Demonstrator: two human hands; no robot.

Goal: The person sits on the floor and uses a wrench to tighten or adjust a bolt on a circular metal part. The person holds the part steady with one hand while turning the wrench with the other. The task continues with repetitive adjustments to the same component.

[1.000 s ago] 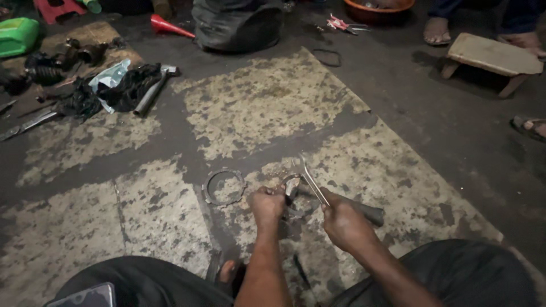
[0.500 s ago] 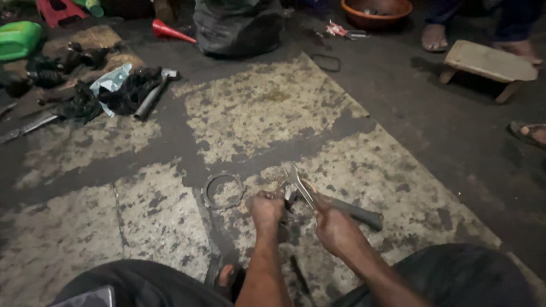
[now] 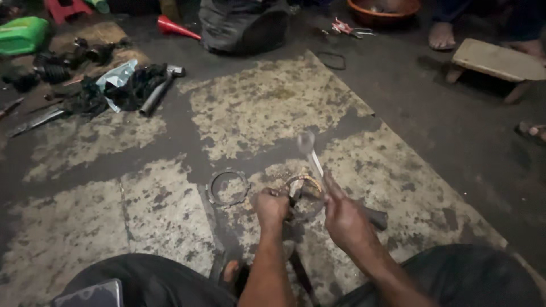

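Note:
My left hand is closed on a round, rusty metal part that rests on the oil-stained floor mat. My right hand grips a slim silver spanner, raised and tilted up over that part. A flat toothed metal ring lies on the mat just left of my left hand. A dark cylindrical tool handle lies under my right hand.
A hammer, black rags and greasy parts lie at the far left, with a green jug and red funnel. A wooden stool, another person's bare foot, a basin and a dark bag are at the back.
My right hand has swung the spanner from low over the part to higher up. The view has shifted slightly; my left hand stays on the round part.

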